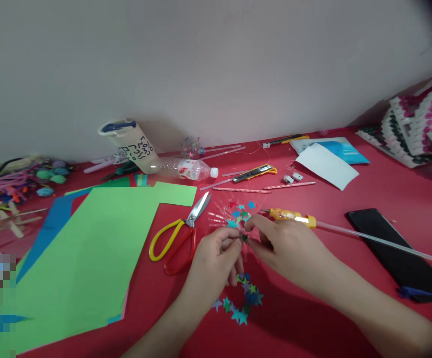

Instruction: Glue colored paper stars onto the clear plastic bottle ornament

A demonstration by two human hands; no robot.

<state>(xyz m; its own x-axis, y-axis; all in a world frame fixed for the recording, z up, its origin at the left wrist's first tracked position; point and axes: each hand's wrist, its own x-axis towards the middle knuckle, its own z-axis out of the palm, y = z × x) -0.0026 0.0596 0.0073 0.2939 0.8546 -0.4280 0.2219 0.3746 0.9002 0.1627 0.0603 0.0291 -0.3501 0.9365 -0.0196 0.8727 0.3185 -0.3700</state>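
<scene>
My left hand (221,251) is closed, its thumb and finger pinching a small dark green star (245,237). Just to the right of that star, my right hand (288,241) has its thumb and index fingertips apart around it, the other fingers curled under. Beyond the fingertips, several coloured stars (236,214) lie over a clear, fringed plastic piece (218,219). Below my left hand a curved row of shiny stars (240,317) rests on the red table; any thread joining them is too fine to see. Scissors (192,219) with yellow and red handles lie open left of my hands.
Green paper sheets (100,258) cover the left. Behind are a plastic bottle (189,169), a marked cup (136,146), a utility knife (255,172) and striped straws (242,190). A yellow glue gun (292,217) with its clear stick and a black phone (391,248) lie right.
</scene>
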